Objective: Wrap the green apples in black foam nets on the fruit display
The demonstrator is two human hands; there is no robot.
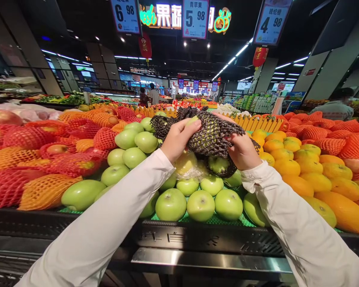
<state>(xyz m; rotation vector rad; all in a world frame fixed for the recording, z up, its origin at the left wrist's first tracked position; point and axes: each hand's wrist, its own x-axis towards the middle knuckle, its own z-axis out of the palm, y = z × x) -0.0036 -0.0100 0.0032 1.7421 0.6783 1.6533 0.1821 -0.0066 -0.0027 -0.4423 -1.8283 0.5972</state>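
Observation:
Above the apple display, both hands hold a green apple (193, 120) partly covered by a black foam net (209, 135). My left hand (179, 137) is closed around the apple's left side, thumb on top. At the other side, my right hand (243, 149) is closed on the net, its fingers partly hidden behind the mesh. More black netting (164, 126) lies just beyond my left hand. Below sit a fruit in clear film (186, 164) and another apple in black netting (218, 164). Rows of bare green apples (171, 204) surround them.
Apples in red and orange foam nets (77, 163) fill the left; oranges (308, 159) and more red-netted fruit (332, 131) fill the right. A black rim (191, 235) edges the front. Price signs (196, 18) hang overhead. A person (332, 109) is at far right.

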